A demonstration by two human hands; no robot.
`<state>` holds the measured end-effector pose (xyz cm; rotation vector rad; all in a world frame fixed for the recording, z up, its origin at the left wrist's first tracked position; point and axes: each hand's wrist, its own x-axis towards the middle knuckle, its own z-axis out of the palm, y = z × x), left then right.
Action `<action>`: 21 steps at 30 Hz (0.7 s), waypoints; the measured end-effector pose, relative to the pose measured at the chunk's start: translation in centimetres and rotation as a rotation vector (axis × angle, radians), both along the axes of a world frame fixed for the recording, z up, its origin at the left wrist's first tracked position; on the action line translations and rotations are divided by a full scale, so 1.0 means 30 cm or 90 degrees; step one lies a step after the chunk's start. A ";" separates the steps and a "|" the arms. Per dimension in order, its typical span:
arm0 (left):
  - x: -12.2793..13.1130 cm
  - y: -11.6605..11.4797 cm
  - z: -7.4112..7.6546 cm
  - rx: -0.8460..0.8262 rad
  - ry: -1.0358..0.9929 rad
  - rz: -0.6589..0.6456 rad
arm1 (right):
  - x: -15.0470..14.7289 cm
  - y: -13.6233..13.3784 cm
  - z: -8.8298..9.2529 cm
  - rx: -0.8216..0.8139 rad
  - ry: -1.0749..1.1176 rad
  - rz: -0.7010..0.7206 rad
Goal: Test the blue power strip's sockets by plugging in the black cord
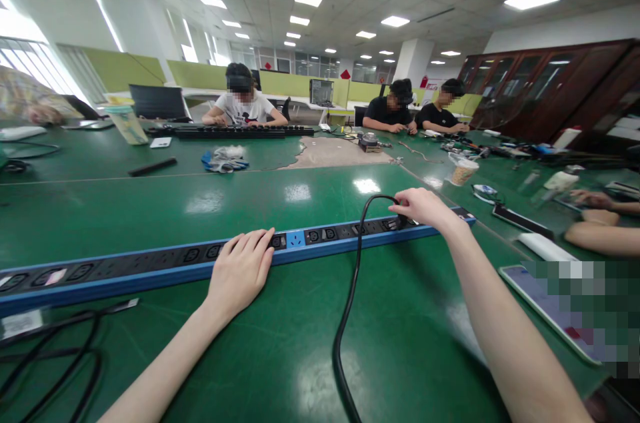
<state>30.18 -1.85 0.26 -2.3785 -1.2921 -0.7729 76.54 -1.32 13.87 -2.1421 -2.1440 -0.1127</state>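
A long blue power strip (165,274) with black sockets and one blue socket runs across the green table in front of me. My left hand (243,265) lies on top of it, left of the blue socket, fingers stretched out over the sockets. Near the strip's right end, my right hand (423,204) pinches the plug (399,222) of a black power cord (345,316) at a socket. How deep the plug sits cannot be made out. From the plug the cord arches up, crosses the strip and runs down toward me.
Black cables (75,350) lie at near left. A phone (550,310) lies at right, near another person's arm (597,230). Farther off are gloves (225,160), a black bar (153,166) and a cup (463,171). People sit working across the table.
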 end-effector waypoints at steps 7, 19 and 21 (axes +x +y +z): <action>0.001 0.000 -0.002 0.012 0.005 -0.001 | 0.081 -0.097 -0.021 -0.214 0.408 0.058; 0.000 0.006 -0.014 0.021 -0.009 -0.011 | 0.214 -0.121 -0.064 -0.251 0.622 -0.085; 0.000 0.006 -0.014 0.020 -0.006 -0.010 | 0.230 -0.120 -0.071 -0.212 0.581 -0.047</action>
